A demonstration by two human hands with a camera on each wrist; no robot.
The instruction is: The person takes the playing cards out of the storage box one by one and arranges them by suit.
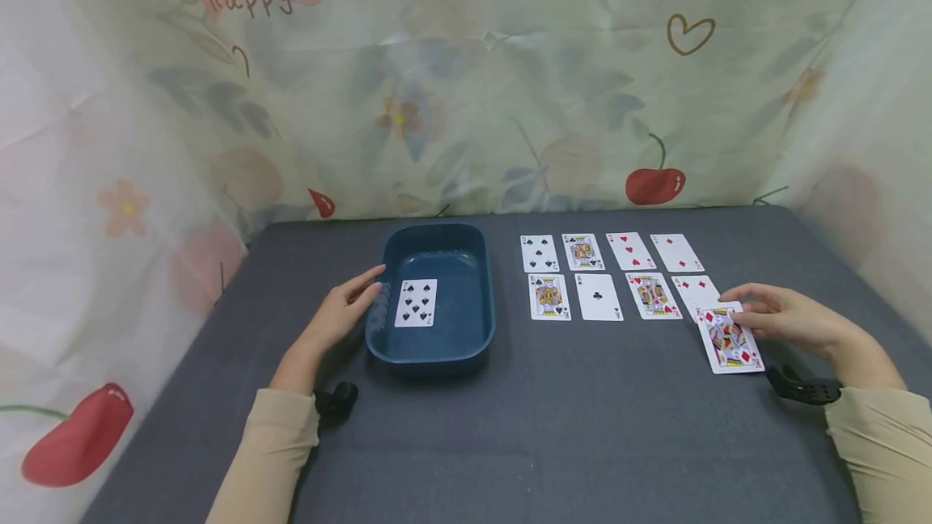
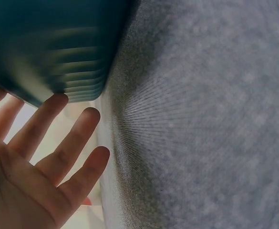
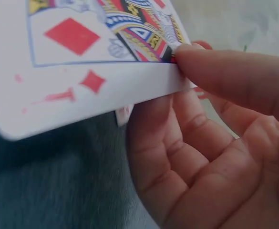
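My right hand (image 1: 801,326) pinches a playing card (image 1: 730,346), a diamond face card, by its edge between thumb and fingers. In the right wrist view the thumb (image 3: 225,71) lies on the card's face and the fingers are behind it. The held card (image 3: 82,52) overlaps a diamond card (image 1: 695,291) at the near right of the laid-out cards. My left hand (image 1: 341,312) touches the left side of a dark blue tray (image 1: 437,358), its fingers extended loosely. Inside the tray lies a seven of spades (image 1: 416,303), face up.
Face-up cards lie in two rows right of the tray, among them an ace of clubs (image 1: 599,297), a king of hearts (image 1: 654,296) and a five of spades (image 1: 540,254). A grey cloth (image 1: 546,427) covers the table. Patterned curtains (image 1: 466,103) surround its back and sides.
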